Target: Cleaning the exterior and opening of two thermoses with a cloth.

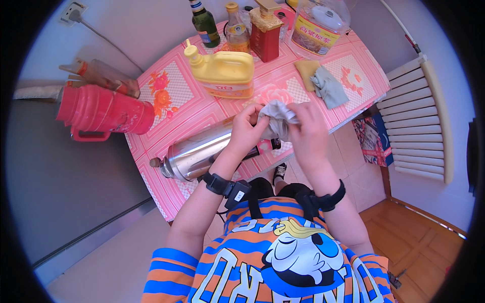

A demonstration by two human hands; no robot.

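Both my hands hold a crumpled grey-white cloth [278, 119] above the near edge of the table. My left hand [248, 125] pinches its left side between thumb and fingers; my right hand [308, 130] grips its right side. Under and beside my left forearm a shiny metal vacuum flask [202, 147] lies on its side, its neck pointing left. A cork stopper [155, 162] is at the flask's neck. The hands and forearm hide the flask's other end. A dark object [276, 143], partly covered, lies below the cloth.
On the pink patterned table [178, 125] stand a yellow jug with a pump [227, 74], a green glass bottle [205, 26], a red box-shaped bottle [265, 38] and a large clear plastic container [318, 30]. Folded cloths [327, 85] lie right. A pink thermos jug [110, 111] lies left.
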